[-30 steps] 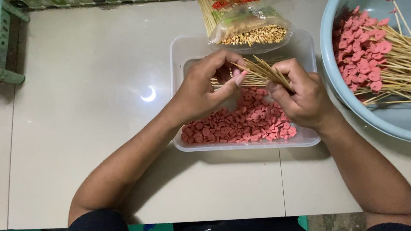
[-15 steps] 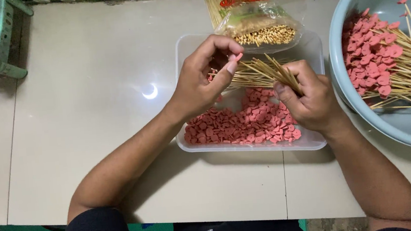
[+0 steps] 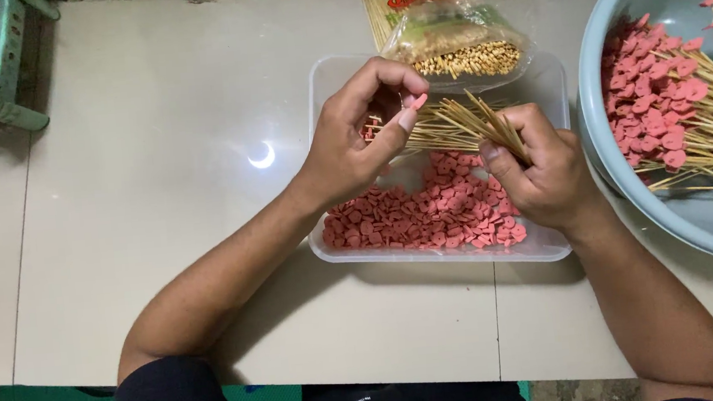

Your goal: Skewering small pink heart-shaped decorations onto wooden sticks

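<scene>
Above the clear tray of pink slices, the right hand gripped a skewer bundle; the left hand pinched one pink slice at the skewer tips. Threading probably went best through the slice's centre, bundle held steady.

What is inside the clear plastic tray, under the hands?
The clear plastic tray holds many pink slices along its near side. The left hand and right hand cover part of its far side.
</scene>
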